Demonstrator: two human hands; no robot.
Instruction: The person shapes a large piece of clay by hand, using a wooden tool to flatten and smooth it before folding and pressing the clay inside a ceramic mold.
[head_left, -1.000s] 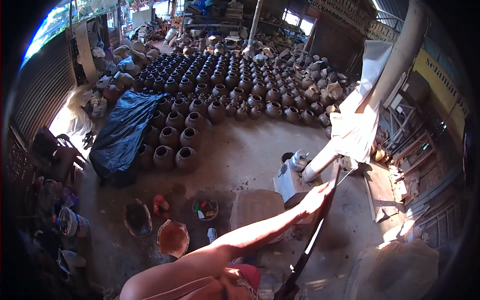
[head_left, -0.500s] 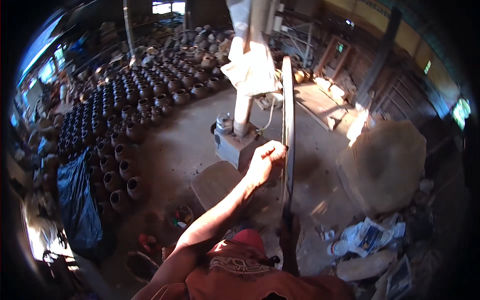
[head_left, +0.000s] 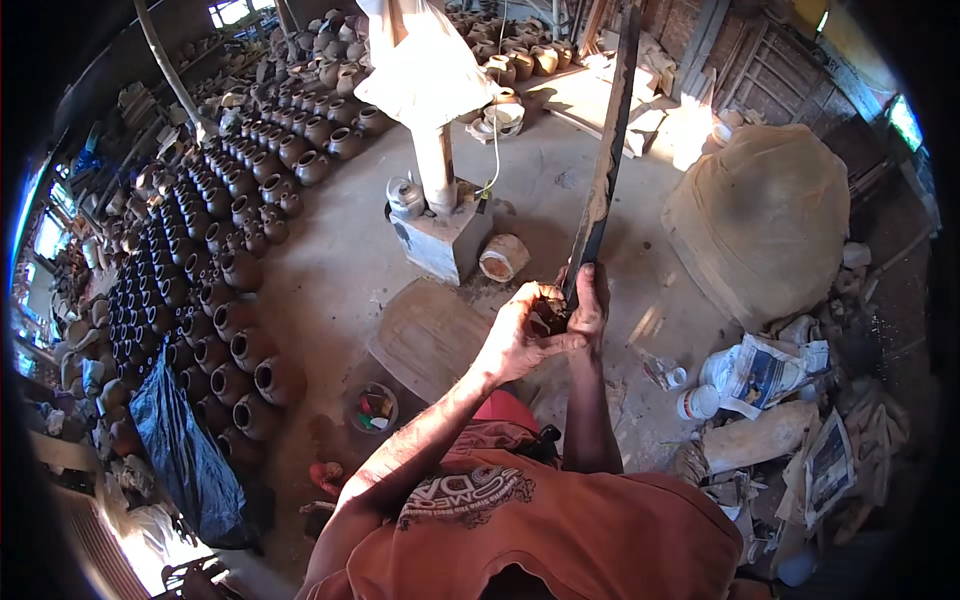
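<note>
A long, narrow, dark bar with crusty brown residue along one side rises away from me, tilted slightly right. My right hand is closed around its near end. Close beside that end, my left hand has its fingers curled around a small brown, clay-like lump. The left thumb stretches across to the right hand. Shadow between the hands hides part of the lump and the bar's lowest tip.
Rows of round brown clay pots fill the left side. A grey block bears a post and a kettle. Ahead lies a flat board; right stand a covered mound and crumpled newspaper. A small tub sits left.
My left hand has come down from the bar's middle to its near end, beside my right hand. The bar now leans right, and the right hand has risen into the light. The view has shifted.
</note>
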